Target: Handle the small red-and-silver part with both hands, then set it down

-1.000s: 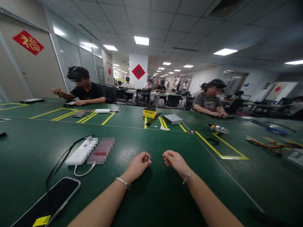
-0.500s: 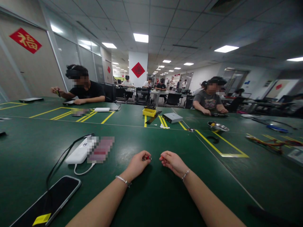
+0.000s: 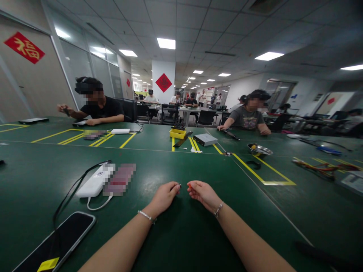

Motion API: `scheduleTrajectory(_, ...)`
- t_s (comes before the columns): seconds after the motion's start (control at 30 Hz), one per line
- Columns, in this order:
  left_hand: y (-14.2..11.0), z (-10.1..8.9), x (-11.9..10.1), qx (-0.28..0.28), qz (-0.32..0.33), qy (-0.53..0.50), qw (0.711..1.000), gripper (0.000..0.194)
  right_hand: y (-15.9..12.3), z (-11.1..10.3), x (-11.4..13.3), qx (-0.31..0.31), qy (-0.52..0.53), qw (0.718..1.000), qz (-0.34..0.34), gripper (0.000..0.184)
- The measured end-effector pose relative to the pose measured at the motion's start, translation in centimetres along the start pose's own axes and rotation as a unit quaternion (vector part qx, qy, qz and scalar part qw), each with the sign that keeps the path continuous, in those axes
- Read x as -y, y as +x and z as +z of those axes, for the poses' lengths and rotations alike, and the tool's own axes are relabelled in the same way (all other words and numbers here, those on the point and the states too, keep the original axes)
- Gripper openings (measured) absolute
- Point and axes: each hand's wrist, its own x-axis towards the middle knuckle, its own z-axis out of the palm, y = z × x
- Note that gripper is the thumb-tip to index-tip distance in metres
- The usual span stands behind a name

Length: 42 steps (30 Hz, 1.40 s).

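Observation:
My left hand (image 3: 165, 196) is closed in a pinch above the green tabletop (image 3: 181, 234). From its fingertips pokes a small piece with a dark and silvery tip (image 3: 180, 185); most of it is hidden, so its kind is unclear. Facing it across a narrow gap, my right hand (image 3: 204, 194) pinches a small orange piece (image 3: 190, 185), too small to name. The two hands and their pieces are apart. Each wrist wears a bracelet.
On the left lie a phone (image 3: 56, 241) and a white power bank (image 3: 96, 181) with cables. Farther back are a yellow bin (image 3: 177, 134), a grey box (image 3: 205, 139) and a metal bowl (image 3: 263, 150). Two people sit across the table.
My right hand has come slightly closer to the left one. Red showing in my left fingers is now hidden. The person at right has reached a hand toward a dark object.

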Motion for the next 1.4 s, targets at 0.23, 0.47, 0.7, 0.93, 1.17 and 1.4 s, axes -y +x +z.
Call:
scheduleTrajectory(0.23, 0.1, 0.3, 0.1, -0.027, -0.012, -0.009, 1.000, 0.024, 0.2, 0.0, -0.3, -0.006, 0.035, 0.999, 0.004, 0.025)
scheduleTrajectory(0.47, 0.4, 0.4, 0.4, -0.072, -0.019, -0.011, 0.997, 0.011, 0.0, -0.1, 0.0, -0.018, 0.039, 0.999, 0.006, 0.021)
scheduleTrajectory(0.7, 0.2, 0.4, -0.1, -0.085, -0.010, 0.004, 0.996, 0.012, -0.1, 0.3, -0.1, -0.004, 0.041, 0.999, 0.004, 0.022)
scheduleTrajectory(0.93, -0.1, 0.0, -0.7, -0.034, -0.006, 0.016, 0.999, 0.033, -0.2, 0.7, -0.2, 0.000, 0.009, 1.000, 0.001, 0.023)
scheduleTrajectory(1.17, 0.0, 0.2, -0.4, -0.049, -0.014, -0.003, 0.999, 0.031, -0.1, 0.9, -0.2, -0.003, -0.002, 1.000, -0.004, 0.020)
scheduleTrajectory(1.4, 0.0, 0.4, -0.4, -0.071, 0.001, 0.002, 0.997, 0.015, -0.3, 1.3, -0.1, -0.024, 0.008, 1.000, -0.014, 0.024)
